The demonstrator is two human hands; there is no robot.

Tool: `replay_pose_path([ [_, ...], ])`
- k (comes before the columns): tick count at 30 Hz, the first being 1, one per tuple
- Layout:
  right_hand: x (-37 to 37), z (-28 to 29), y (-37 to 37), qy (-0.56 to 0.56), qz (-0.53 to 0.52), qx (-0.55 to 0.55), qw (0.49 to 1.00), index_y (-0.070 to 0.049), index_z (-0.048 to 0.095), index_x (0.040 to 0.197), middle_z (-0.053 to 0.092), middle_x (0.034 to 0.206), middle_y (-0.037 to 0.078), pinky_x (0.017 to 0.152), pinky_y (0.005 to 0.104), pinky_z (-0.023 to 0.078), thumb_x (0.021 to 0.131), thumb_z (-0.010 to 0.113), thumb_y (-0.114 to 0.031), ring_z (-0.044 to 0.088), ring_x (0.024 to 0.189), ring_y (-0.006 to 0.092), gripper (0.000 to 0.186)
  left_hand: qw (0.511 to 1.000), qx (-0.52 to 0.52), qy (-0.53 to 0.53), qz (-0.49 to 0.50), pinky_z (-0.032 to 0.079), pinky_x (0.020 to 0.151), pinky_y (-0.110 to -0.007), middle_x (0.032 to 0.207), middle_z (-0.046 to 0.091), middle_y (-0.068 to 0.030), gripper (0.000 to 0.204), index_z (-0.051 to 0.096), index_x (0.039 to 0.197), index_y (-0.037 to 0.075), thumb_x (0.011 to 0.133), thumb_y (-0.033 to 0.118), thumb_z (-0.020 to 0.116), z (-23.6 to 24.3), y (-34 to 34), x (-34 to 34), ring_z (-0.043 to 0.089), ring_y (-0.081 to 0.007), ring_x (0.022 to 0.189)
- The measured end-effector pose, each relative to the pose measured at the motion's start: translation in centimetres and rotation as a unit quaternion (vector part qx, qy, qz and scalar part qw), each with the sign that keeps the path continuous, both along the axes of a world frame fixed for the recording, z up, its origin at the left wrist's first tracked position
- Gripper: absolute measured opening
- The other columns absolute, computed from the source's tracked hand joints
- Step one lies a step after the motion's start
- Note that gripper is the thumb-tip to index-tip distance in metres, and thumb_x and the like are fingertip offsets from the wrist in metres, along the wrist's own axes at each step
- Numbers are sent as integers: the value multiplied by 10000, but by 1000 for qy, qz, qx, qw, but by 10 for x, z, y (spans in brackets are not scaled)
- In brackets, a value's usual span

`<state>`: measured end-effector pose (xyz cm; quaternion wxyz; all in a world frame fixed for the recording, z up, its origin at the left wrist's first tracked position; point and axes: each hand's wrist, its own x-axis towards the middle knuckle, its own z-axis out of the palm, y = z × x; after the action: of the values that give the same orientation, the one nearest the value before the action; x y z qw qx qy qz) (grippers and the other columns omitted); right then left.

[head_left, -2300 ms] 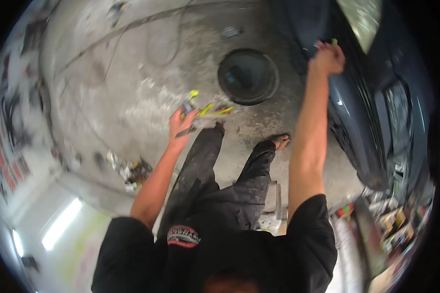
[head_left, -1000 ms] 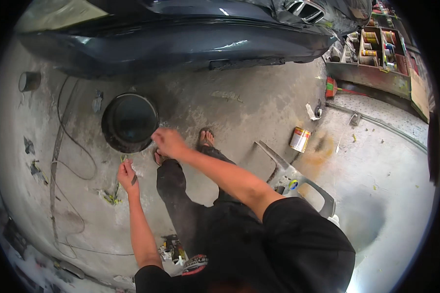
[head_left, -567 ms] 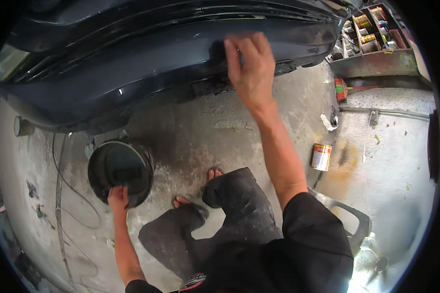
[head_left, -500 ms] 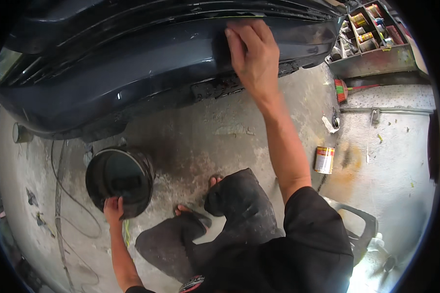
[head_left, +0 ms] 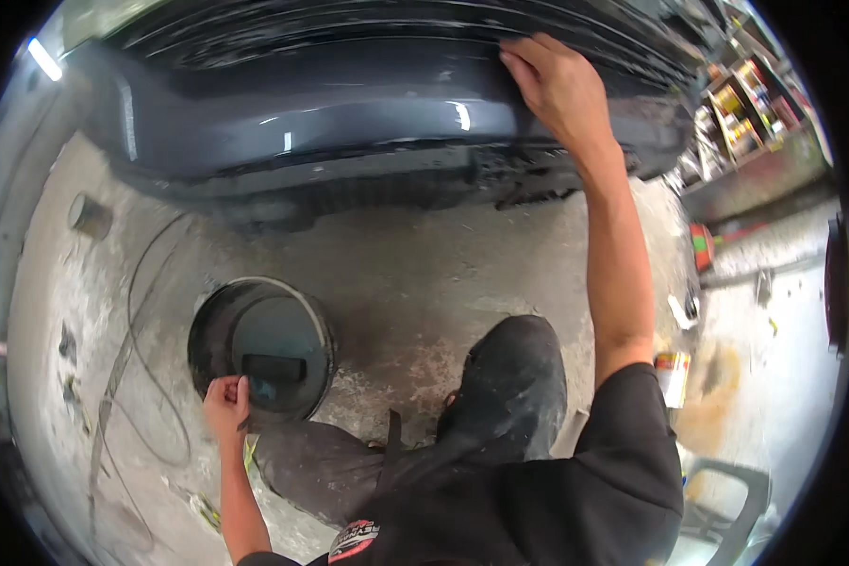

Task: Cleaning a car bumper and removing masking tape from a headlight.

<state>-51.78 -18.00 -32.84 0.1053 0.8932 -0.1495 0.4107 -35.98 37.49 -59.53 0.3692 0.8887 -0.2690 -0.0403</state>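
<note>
A dark grey car bumper (head_left: 349, 118), its surface shiny in places, spans the far side. On its upper right part rests my right hand (head_left: 568, 94), fingers curled together and tips against the panel; whatever lies under them is hidden. At the lower left, my left hand (head_left: 226, 406) is closed at the near edge of a black bucket (head_left: 323, 325), thumb and fingers pinched. I cannot make out what is between them. Dark liquid (head_left: 269, 325) fills part of the bucket, and a black rectangular block (head_left: 274, 367) shows in it beside my left fingertips.
A can (head_left: 91, 217) stands on the concrete floor at left, near a looping hose (head_left: 132, 292). To the right are a metal shelf of tins (head_left: 755, 184), a broom (head_left: 701, 247), a labelled can (head_left: 672, 377) and a grey plastic chair (head_left: 750, 491).
The view has shifted, so bumper and bucket appear farther right. My legs have changed position and the feet are mostly covered. My right hand remains on the bumper, my left at the bucket.
</note>
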Motion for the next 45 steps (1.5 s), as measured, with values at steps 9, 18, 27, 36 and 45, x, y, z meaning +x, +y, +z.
replay_pose_path([
  [9, 19, -18, -2, -118, -116, -4, 986, -51, 691, 887, 678, 847, 144, 667, 466, 531, 875, 661, -248, 660, 763, 380, 199, 1000, 13, -19, 16, 418, 534, -308, 662, 551, -66, 167, 652, 807, 15, 877, 157, 706, -4, 3, 1, 504, -158, 547],
  [18, 10, 1, -4, -1, -113, 19, 993, 40, 647, 832, 654, 824, 219, 685, 474, 526, 865, 662, -208, 650, 747, 402, 250, 999, 14, -37, 19, 412, 536, -314, 705, 567, -74, 194, 641, 817, 2, 890, 173, 696, -8, 3, 2, 503, -168, 560],
  [27, 19, 14, 0, 73, -150, -3, 986, 41, 660, 805, 669, 803, 232, 690, 470, 547, 865, 663, -248, 673, 760, 401, 296, 998, 24, -30, 41, 405, 521, -314, 695, 566, -70, 201, 641, 813, 5, 892, 182, 695, -8, 1, 2, 495, -162, 544],
  [36, 21, 14, -8, 108, -164, 15, 980, 30, 668, 807, 667, 757, 247, 670, 490, 548, 894, 612, -204, 679, 739, 414, 256, 999, 18, -33, 37, 406, 535, -315, 690, 551, -69, 207, 639, 813, 5, 903, 186, 685, -6, 0, 2, 481, -159, 549],
  [45, 16, 5, -17, 74, -156, -52, 984, -11, 650, 800, 671, 809, 193, 634, 474, 537, 874, 665, -265, 659, 723, 406, 265, 998, 5, -26, 61, 412, 546, -308, 706, 557, -64, 211, 638, 823, -4, 910, 183, 684, -4, 3, -1, 491, -152, 564],
])
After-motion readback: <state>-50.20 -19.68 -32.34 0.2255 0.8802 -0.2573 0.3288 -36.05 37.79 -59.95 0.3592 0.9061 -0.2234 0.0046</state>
